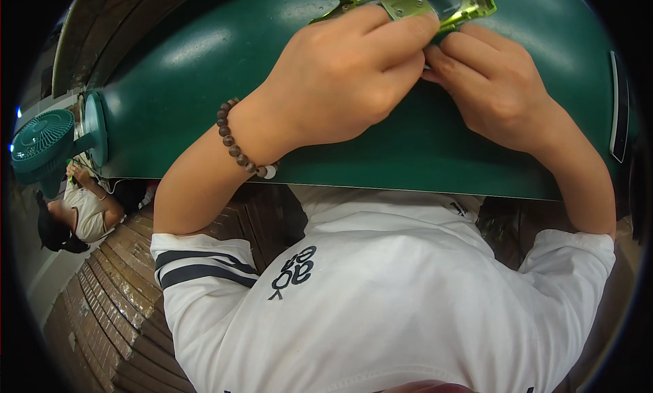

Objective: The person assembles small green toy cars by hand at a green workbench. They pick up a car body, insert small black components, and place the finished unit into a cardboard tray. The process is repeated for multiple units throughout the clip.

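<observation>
Work judged under way, unfinished: lime-green part over the table at top of view, left hand curled on it, right hand's fingers bunched alongside, contents indeterminable, remaining steps likewise

"What's at one o'clock?"
"A glossy lime-green frame, its broad plate dotted with small round marks, slender parts spreading toward nine and three."
"Whole?"
"Can't tell; its twelve o'clock side is cropped, its six partly hidden."
</observation>
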Available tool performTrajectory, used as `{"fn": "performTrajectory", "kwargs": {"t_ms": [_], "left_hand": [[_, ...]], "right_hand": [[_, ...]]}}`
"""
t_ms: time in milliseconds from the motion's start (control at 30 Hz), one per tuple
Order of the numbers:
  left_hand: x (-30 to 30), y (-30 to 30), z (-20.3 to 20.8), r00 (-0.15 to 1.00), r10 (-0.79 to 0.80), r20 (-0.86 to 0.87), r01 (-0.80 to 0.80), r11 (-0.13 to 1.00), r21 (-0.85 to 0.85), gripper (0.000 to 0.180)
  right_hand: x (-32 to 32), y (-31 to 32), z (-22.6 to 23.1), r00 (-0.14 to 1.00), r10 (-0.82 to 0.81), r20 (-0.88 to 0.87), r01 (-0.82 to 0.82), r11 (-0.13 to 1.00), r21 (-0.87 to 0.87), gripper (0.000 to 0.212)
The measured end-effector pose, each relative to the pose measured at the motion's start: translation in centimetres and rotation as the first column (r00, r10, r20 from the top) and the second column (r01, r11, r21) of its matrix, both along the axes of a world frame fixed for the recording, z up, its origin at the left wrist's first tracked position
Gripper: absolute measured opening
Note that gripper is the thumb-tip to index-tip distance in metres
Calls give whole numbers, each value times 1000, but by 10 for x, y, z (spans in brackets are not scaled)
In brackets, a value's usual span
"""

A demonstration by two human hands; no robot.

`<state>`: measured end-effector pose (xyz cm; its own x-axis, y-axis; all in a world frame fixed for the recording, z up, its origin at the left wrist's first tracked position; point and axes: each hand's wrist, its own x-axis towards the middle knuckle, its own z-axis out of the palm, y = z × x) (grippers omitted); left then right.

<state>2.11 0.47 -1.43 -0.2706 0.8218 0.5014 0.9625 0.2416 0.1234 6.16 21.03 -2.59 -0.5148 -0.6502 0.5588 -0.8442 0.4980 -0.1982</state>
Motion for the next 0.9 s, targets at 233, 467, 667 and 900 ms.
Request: {"fn": "performTrajectory", "kwargs": {"t_ms": [233,467,667,900], "left_hand": [[-7,1,-8,990,-142,13,139,983,120,20],[-11,2,-2,998,-63,4,63,997,36,20],[-17,-1,-2,997,-72,4,71,995,66,28],[-13,-3,1,952,-81,295,7,970,244,54]], "right_hand": [[4,-1,0,1000,-4,-5,4,1000,7,10],[3,0,0,997,-79,-24,80,996,36,12],[-3,2,1,992,-113,-58,115,992,40,13],[0,6,4,989,-148,4,148,986,83,15]]}}
